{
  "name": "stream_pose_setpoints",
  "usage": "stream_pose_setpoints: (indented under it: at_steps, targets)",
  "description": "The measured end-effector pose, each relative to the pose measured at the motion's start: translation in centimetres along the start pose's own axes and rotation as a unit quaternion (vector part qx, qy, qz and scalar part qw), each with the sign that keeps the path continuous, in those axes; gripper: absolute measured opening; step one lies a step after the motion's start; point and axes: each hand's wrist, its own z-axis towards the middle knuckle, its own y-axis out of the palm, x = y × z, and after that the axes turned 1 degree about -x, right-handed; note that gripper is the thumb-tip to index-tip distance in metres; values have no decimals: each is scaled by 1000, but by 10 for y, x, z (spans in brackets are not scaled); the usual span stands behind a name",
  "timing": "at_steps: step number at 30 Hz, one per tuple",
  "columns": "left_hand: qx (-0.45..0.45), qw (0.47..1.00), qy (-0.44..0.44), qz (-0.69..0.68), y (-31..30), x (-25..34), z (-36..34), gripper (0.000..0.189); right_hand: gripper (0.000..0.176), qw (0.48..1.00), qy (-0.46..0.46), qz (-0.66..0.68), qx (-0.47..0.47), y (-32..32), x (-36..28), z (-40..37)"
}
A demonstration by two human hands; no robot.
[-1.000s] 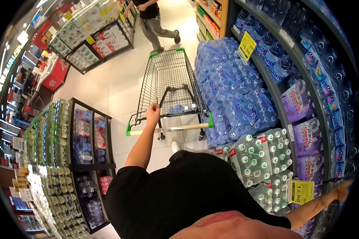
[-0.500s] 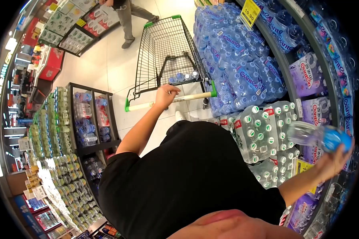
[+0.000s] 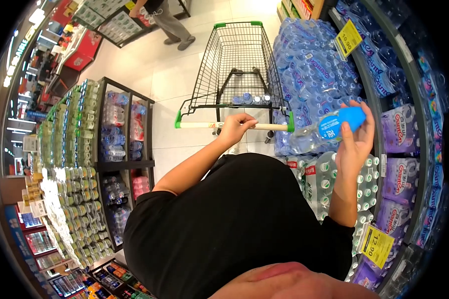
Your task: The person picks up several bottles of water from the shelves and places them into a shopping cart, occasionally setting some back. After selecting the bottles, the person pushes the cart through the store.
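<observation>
At right of centre the right hand [image 3: 354, 142] grips a water bottle [image 3: 334, 127] (blue label, lying sideways), while the left hand [image 3: 237, 128] closes on the cart handle [image 3: 219, 125] beside it, the wire cart [image 3: 237, 65] stretching toward the upper centre.

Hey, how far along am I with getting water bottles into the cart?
Done: several bottles already sit at the near end of the cart. In hand: your right hand holds a blue-labelled bottle up in the air, off to the cart's right, while your left hand has a grip on the handle. Left: that bottle is not in the cart yet.
</observation>
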Motion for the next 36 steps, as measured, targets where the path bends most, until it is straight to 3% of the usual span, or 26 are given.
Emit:
stream_pose_setpoints:
  at_steps: [3,10,11,12,14,15,19,22,24,26,28,29,30,32,33,36]
  targets:
    - [-21,994,106,28,-16,-3,-1,17,59,999,19,20,-30,33,8,2]
    - [-71,983,147,-90,-42,-9,2,34,58,993,-18,-77,-88,75,27,2]
    - [-83,984,150,-46,-48,-9,3,37,58,991,-24,-96,-91,79,29,3]
    - [-128,979,157,4,-57,-12,8,30,57,988,-31,-115,-94,83,30,3]
    - [-177,983,44,34,-67,-16,16,21,55,984,-38,-147,-96,91,34,4]
    - [-130,987,90,-7,-67,-19,17,19,54,981,-40,-160,-102,93,37,5]
    - [-107,974,198,-9,-78,-22,32,16,52,976,-13,-183,-121,113,43,11]
    - [-156,966,202,-51,-85,-31,43,40,55,971,11,-194,-138,123,49,13]
    - [-190,944,256,-89,-88,-31,48,81,56,971,23,-196,-136,134,49,15]
    - [-214,936,245,-137,-88,-10,46,107,57,975,31,-176,-134,151,45,18]
    - [-209,928,290,-105,-82,3,52,128,57,978,27,-165,-128,168,44,22]
    - [-225,923,296,-97,-79,9,54,131,57,980,15,-161,-120,177,44,25]
    - [-203,918,329,-90,-70,8,56,121,58,982,13,-148,-115,184,45,29]
    - [-227,934,225,-161,-63,14,54,103,58,988,16,-116,-102,200,49,37]
    - [-198,938,228,-170,-66,17,54,88,60,984,10,-134,-116,204,53,42]
    - [-240,933,187,-191,-84,16,55,82,67,977,6,-158,-144,209,71,58]
